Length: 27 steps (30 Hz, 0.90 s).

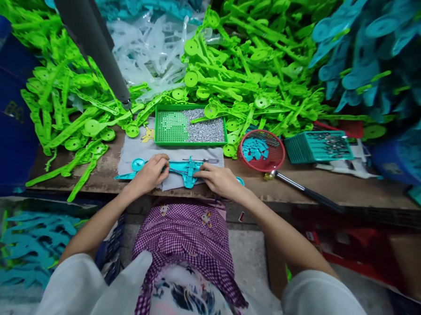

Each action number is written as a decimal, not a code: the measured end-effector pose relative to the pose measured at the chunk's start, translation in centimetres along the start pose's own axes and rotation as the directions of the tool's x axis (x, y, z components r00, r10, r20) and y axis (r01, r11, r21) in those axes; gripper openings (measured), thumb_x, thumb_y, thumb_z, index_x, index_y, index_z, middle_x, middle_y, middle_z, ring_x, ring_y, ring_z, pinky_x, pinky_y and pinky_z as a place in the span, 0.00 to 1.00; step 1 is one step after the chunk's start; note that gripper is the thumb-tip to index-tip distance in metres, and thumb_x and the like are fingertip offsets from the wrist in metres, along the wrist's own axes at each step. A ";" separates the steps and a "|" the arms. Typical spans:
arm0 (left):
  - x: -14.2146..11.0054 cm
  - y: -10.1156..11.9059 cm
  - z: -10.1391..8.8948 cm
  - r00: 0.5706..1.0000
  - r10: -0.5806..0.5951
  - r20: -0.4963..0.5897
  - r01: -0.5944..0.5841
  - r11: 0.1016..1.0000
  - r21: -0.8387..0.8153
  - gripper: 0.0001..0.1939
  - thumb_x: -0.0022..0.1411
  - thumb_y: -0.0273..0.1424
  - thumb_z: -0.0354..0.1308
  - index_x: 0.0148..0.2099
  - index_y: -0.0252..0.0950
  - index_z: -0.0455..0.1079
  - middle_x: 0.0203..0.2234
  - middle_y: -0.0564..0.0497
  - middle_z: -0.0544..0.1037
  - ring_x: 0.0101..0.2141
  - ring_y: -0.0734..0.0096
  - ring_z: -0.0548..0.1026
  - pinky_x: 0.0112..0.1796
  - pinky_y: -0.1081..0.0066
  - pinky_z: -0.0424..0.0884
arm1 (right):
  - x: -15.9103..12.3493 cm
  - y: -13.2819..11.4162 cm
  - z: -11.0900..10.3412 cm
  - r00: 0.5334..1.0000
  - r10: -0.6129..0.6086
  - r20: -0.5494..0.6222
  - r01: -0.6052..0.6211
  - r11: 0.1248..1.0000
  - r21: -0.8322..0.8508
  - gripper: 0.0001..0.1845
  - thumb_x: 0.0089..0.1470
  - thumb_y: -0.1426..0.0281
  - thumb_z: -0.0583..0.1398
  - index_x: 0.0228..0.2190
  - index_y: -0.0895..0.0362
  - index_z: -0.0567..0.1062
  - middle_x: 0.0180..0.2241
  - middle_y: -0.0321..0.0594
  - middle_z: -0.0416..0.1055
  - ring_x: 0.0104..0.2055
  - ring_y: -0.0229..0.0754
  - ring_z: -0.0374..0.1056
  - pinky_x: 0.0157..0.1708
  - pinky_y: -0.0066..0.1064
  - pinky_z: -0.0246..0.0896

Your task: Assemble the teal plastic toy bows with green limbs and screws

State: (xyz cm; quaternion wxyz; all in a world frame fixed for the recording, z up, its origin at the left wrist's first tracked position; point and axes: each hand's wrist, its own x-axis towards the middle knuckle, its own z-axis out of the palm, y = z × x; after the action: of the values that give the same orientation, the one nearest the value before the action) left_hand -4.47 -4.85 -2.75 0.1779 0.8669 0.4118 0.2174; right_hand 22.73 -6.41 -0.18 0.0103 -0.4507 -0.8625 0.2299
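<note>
A long blue plastic part [189, 173] with a round disc at its left end lies on a grey cloth [210, 153] at the table's front edge. My left hand [152, 173] is closed on the left stretch of this part, fingertips pressed together. My right hand [220, 179] pinches it on the right, beside a crosswise blue block. Another bit of blue disc peeks out past my right wrist. Just behind the hands sits a green perforated tray [171, 126] with many small silver screws [207, 128] on its right side.
A dark power screwdriver [95, 46] hangs tip-down at left. Bright green plastic parts [254, 56] are heaped behind, with translucent white parts [148, 52] among them. At right are a red basket [279, 156] of blue pieces, a teal tray [301, 148] and a black-handled tool [307, 192].
</note>
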 end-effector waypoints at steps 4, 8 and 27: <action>0.1 -0.1 -0.1 1.000 -0.022 0.013 0.023 0.999 -0.049 0.03 0.66 0.27 0.48 0.40 0.36 0.62 0.43 0.43 0.71 0.46 0.62 0.70 0.49 0.59 0.69 | -0.1 0.1 0.0 0.999 -0.037 -0.025 0.037 0.999 0.012 0.21 0.62 0.72 0.48 0.50 0.49 0.74 0.46 0.41 0.72 0.40 0.41 0.68 0.32 0.30 0.55; 0.2 0.0 -0.5 0.998 -0.051 0.021 0.054 0.989 -0.138 0.03 0.66 0.28 0.48 0.39 0.37 0.62 0.42 0.44 0.71 0.46 0.63 0.71 0.48 0.60 0.70 | 0.0 0.1 0.2 0.999 -0.046 -0.021 0.045 0.998 -0.039 0.21 0.61 0.73 0.48 0.49 0.48 0.75 0.43 0.41 0.72 0.37 0.40 0.66 0.29 0.30 0.52; 0.0 -0.9 -0.9 0.968 -0.190 -0.163 0.116 0.918 -0.378 0.08 0.68 0.35 0.44 0.37 0.38 0.60 0.41 0.45 0.72 0.40 0.68 0.74 0.43 0.63 0.72 | -0.3 0.3 -0.7 0.996 -0.084 -0.034 0.089 0.981 0.174 0.21 0.59 0.66 0.55 0.54 0.55 0.67 0.45 0.44 0.69 0.38 0.41 0.67 0.39 0.34 0.63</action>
State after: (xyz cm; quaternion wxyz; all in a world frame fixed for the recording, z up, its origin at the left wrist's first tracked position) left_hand -5.53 -4.19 -2.48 0.3112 0.7578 0.4465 0.3600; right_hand 23.33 -6.24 0.39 0.0715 -0.4133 -0.8574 0.2981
